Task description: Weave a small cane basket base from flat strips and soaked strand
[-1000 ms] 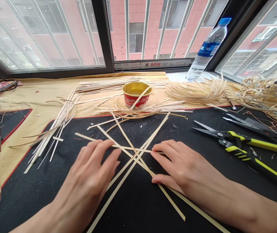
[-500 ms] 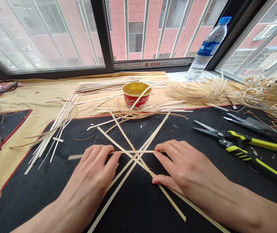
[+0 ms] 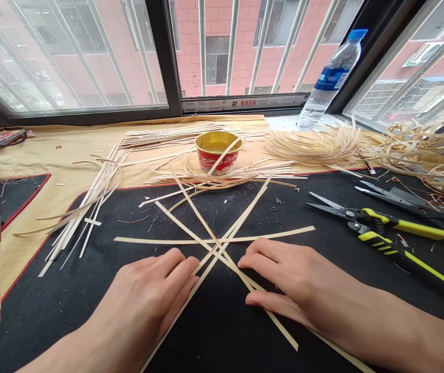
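Note:
Several flat, pale bamboo strips [image 3: 183,225] cross in a star on the black mat, meeting between my hands. One strip [image 3: 147,240] lies nearly level across the others, both its ends free of my hands. My left hand [image 3: 157,290] is closed at the lower left of the crossing, its thumb and forefinger on a slanting strip that runs under the hand. To the right, my right hand [image 3: 287,274] has thumb and fingers apart. Its fingertips rest at the slanting strips right of the crossing, and one strip passes beneath the palm.
A red and gold tub [image 3: 217,155] of liquid stands behind the mat. Loose strips [image 3: 89,207] lie at left, coiled strips [image 3: 311,142] at the back right. Yellow-black shears [image 3: 381,228] lie right. A water bottle [image 3: 328,83] leans by the window.
Both hands have let go of the level strip and moved down toward me, onto the lower slanting strips. The level strip's right end now shows, tilted slightly upward.

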Demonstrator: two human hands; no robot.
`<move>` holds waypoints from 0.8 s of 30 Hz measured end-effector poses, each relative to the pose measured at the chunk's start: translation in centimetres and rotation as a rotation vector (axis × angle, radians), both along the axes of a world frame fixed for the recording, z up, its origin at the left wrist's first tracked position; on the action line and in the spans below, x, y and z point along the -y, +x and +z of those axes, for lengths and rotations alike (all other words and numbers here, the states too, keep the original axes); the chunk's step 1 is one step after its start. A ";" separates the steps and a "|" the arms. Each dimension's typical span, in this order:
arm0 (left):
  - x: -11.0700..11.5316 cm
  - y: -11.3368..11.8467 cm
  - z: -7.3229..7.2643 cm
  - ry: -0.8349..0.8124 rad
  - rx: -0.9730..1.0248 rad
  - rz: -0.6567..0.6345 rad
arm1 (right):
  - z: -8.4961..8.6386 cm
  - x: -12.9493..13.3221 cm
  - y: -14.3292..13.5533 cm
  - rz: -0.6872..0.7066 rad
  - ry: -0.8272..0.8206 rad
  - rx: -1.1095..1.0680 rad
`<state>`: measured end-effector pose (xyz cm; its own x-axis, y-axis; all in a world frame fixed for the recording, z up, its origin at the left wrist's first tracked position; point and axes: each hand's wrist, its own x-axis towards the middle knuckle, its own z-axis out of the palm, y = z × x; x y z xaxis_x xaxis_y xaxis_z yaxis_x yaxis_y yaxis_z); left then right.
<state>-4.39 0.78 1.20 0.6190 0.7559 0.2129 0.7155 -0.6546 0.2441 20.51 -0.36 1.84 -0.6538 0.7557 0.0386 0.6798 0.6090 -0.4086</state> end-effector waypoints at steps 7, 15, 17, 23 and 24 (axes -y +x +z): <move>0.2 0.4 1.0 -0.128 0.021 -0.139 | 0.2 0.2 0.6 -0.040 -0.104 0.027; 0.3 0.0 0.1 -0.290 0.081 -0.178 | 0.3 0.4 1.1 -0.077 -0.192 -0.005; 0.3 0.1 0.0 -0.293 0.097 -0.151 | 0.2 0.3 1.1 -0.080 -0.220 -0.023; 0.0 0.0 0.1 -0.290 0.103 -0.117 | 0.2 0.0 1.4 -0.072 -0.303 -0.071; 0.0 0.0 0.1 -0.296 0.103 -0.116 | 0.2 0.0 1.4 -0.067 -0.313 -0.071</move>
